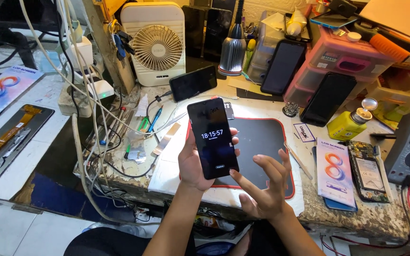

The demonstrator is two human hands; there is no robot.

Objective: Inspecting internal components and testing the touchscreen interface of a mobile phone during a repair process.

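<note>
- The left hand (194, 163) is raised palm up, forearm rising from the lower edge of the view; its fingers curl around a flat object, the thumb pressing along the near side, the fingertips (234, 138) showing past the far edge
- The right hand (266, 187) hovers just beside it, palm turned towards the left hand; its fingers are spread and loosely bent, holding nothing; the index fingertip points towards the left hand's load
</note>
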